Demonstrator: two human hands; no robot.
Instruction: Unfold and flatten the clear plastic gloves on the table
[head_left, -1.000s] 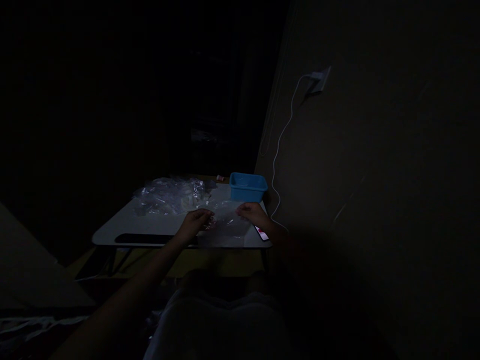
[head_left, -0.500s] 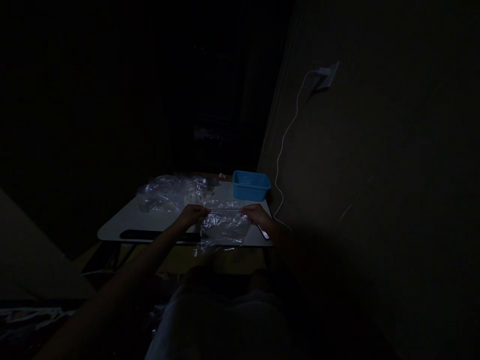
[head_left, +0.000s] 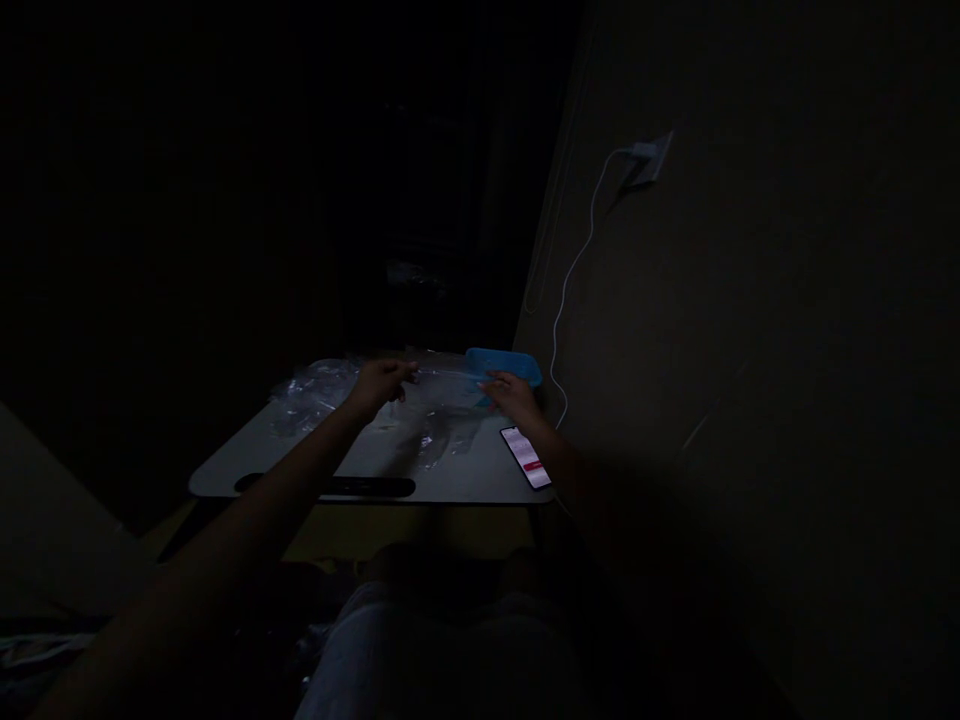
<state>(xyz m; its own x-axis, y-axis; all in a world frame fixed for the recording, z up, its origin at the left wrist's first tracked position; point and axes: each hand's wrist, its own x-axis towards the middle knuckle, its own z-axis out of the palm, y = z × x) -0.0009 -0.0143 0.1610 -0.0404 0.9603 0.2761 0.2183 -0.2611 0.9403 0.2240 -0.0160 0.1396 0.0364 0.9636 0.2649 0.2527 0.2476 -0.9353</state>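
A clear plastic bag (head_left: 446, 392) is stretched between my two hands above the white folding table, its lower part hanging toward the tabletop. My left hand (head_left: 377, 387) pinches the bag's left end between thumb and fingers. At the opposite end, my right hand (head_left: 511, 394) has its fingertips on the bag, just in front of the blue plastic basket (head_left: 504, 360). Dim light and the see-through film make the exact grip hard to see. To the left of my left hand lies a heap of crumpled clear plastic bags (head_left: 311, 395).
The white table (head_left: 255, 450) has a dark slot along its front edge. A lit phone (head_left: 527, 458) lies at its right corner. A white cable (head_left: 564, 290) runs down the right wall from a plug at the outlet (head_left: 651, 160). The room is dark.
Both hands have risen away from me with the bag, which now partly covers the basket. The phone shows more fully, and the view has shifted slightly.
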